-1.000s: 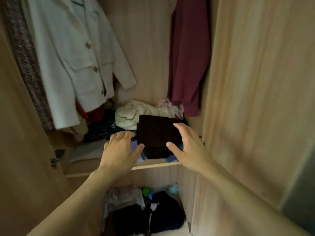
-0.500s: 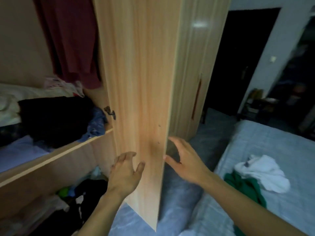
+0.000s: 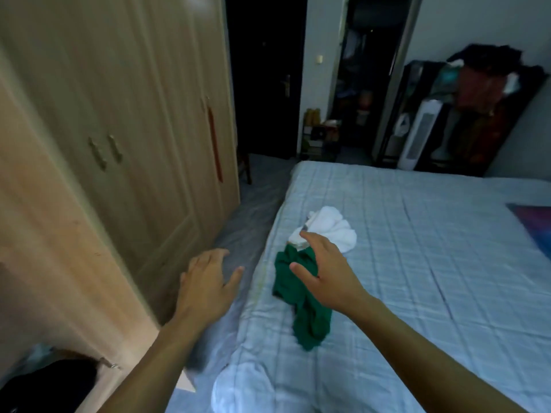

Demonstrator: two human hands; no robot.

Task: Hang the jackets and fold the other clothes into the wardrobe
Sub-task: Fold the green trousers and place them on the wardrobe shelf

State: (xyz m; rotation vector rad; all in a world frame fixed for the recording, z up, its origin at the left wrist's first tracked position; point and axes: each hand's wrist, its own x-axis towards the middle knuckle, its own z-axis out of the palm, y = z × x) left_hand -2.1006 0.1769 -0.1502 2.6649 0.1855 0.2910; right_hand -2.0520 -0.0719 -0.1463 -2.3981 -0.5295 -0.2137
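A crumpled green garment [image 3: 301, 299] lies near the left edge of the bed [image 3: 417, 263], with a white garment [image 3: 334, 228] bunched just beyond it. My right hand [image 3: 325, 269] hovers over the green garment with fingers spread, holding nothing. My left hand [image 3: 205, 284] is open in the air over the gap between bed and wardrobe [image 3: 104, 144]. A dark folded cloth [image 3: 44, 386] on the wardrobe shelf shows at the bottom left.
The open wardrobe door [image 3: 59, 248] stands close on the left. A narrow strip of floor [image 3: 256, 201] runs between wardrobe and bed. A dark doorway, a white tower fan [image 3: 417, 135] and a loaded clothes rack [image 3: 489, 99] stand beyond the bed.
My view has swung right from the wardrobe shelf to the bed. Both hands left the dark folded cloth on the shelf and moved toward the garments on the bed, empty.
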